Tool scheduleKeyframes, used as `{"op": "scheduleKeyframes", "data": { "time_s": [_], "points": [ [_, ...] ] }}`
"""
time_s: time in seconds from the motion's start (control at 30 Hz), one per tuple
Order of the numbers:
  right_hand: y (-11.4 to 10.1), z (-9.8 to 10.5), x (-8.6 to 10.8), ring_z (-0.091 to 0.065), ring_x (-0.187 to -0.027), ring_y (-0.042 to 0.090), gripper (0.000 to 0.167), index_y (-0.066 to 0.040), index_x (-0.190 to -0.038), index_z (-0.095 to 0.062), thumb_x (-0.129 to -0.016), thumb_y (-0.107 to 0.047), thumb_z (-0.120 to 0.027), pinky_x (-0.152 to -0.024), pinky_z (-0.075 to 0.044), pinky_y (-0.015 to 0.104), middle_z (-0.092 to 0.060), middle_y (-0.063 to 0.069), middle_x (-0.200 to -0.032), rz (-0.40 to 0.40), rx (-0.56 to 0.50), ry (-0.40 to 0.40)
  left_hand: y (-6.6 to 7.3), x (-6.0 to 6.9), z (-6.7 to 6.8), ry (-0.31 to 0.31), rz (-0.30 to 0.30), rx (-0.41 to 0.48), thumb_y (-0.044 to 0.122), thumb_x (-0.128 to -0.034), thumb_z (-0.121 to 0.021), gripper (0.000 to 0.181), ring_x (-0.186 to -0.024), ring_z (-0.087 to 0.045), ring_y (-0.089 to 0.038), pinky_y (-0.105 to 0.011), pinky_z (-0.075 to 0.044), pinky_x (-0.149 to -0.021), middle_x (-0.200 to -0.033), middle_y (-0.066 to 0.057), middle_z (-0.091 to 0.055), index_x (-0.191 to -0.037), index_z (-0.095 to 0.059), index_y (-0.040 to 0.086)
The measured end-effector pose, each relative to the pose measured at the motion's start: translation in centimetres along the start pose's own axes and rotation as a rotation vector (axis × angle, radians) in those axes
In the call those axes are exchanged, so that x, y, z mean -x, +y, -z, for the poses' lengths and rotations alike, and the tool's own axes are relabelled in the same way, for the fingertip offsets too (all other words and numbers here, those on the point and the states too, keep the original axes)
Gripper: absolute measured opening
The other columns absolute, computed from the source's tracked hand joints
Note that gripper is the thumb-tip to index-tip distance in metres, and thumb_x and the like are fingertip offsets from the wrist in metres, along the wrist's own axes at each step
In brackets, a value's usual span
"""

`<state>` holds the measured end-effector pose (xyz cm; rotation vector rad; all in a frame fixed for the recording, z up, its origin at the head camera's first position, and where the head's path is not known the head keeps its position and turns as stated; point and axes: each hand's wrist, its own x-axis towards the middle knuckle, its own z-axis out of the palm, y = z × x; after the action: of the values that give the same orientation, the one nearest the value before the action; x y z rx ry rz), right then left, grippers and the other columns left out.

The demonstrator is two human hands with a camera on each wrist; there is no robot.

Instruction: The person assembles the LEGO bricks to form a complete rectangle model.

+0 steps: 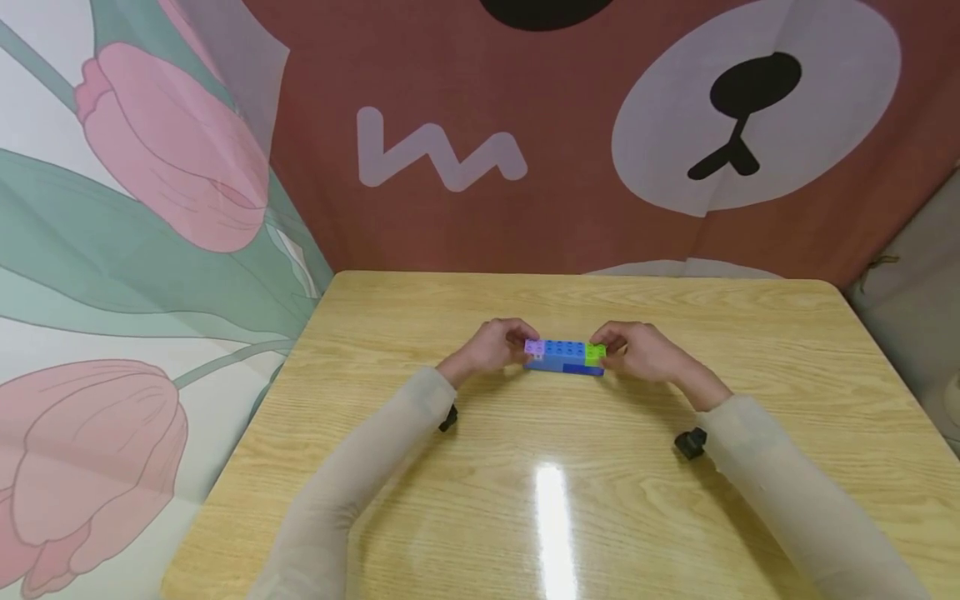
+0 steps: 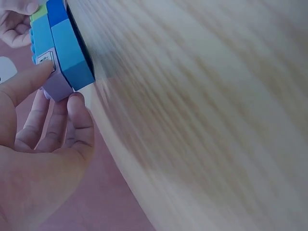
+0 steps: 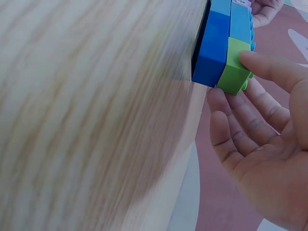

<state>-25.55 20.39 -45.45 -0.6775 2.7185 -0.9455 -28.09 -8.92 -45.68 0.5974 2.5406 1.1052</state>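
Observation:
A two-layer row of toy building bricks stands on the table, studs up, between the two hands. Its top layer has a purple brick (image 1: pixel 533 349) with a small printed picture at the left, a light blue brick (image 1: pixel 565 348) in the middle and a lime green brick (image 1: pixel 595 354) at the right. Below lie another light blue brick (image 2: pixel 72 55) and a dark blue brick (image 3: pixel 214 50). My left hand (image 1: pixel 495 345) pinches the purple brick, thumb on its printed face. At the other end my right hand (image 1: pixel 647 351) holds the green brick, its thumb against the front side.
The wood-grain table (image 1: pixel 465 500) carries a bright light reflection near its front. A brown cloth with a bear face (image 1: pixel 570 167) hangs behind it, and a tulip-print cloth (image 1: pixel 135 292) at the left. Black wrist devices (image 1: pixel 690 443) sit under both sleeves.

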Motion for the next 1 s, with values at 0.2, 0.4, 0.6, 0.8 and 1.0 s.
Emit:
{"op": "scheduleKeyframes", "data": {
  "time_s": [0.2,0.4,0.6,0.8,1.0],
  "points": [
    [0.1,0.2,-0.4,-0.067,-0.101,0.024,0.030,-0.012,-0.124,-0.067,-0.094,-0.017,-0.068,-0.078,-0.056,0.037,-0.070,0.009,-0.112,-0.023,0.008,0.000,0.1,0.0,0.2,0.004,0.022,0.032,0.015,-0.0931,-0.072,0.029,-0.110,-0.065,-0.017,-0.031,-0.055,-0.091,-0.122,-0.001,-0.067,-0.121,-0.069,0.019],
    [-0.1,0.3,-0.7,-0.068,-0.105,0.032,0.031,-0.009,-0.128,-0.066,-0.097,-0.015,-0.064,-0.081,-0.058,0.042,-0.070,0.015,-0.119,-0.048,-0.006,0.001,-0.1,-0.2,0.2,-0.015,0.048,0.086,0.013,-0.0935,-0.071,0.038,-0.114,-0.065,-0.019,-0.030,-0.057,-0.088,-0.130,-0.003,-0.064,-0.131,-0.065,0.018],
    [0.1,0.3,-0.9,-0.068,-0.110,0.033,0.042,-0.009,-0.134,-0.062,-0.094,-0.018,-0.069,-0.084,-0.058,0.044,-0.066,0.019,-0.129,-0.087,-0.011,-0.021,-0.5,-0.6,0.2,-0.041,0.060,0.087,0.005,-0.0872,-0.076,0.057,-0.116,-0.064,-0.021,-0.033,-0.055,-0.095,-0.137,-0.006,-0.060,-0.140,-0.059,0.014],
    [0.5,0.1,-1.0,-0.069,-0.107,0.031,0.054,-0.008,-0.137,-0.059,-0.087,-0.019,-0.077,-0.085,-0.058,0.045,-0.063,0.022,-0.131,-0.089,0.002,-0.029,-0.5,-0.6,0.2,-0.054,0.094,0.099,0.004,-0.0873,-0.076,0.060,-0.119,-0.063,-0.021,-0.034,-0.056,-0.094,-0.142,-0.007,-0.057,-0.143,-0.056,0.014],
    [0.8,0.2,-1.1,-0.069,-0.108,0.030,0.054,-0.009,-0.137,-0.058,-0.087,-0.017,-0.077,-0.084,-0.059,0.042,-0.061,0.021,-0.133,-0.106,-0.021,-0.041,-0.4,-0.5,0.3,-0.032,0.121,0.117,0.008,-0.0886,-0.076,0.057,-0.117,-0.064,-0.020,-0.033,-0.057,-0.091,-0.140,-0.005,-0.057,-0.142,-0.057,0.016]
  ]
}}
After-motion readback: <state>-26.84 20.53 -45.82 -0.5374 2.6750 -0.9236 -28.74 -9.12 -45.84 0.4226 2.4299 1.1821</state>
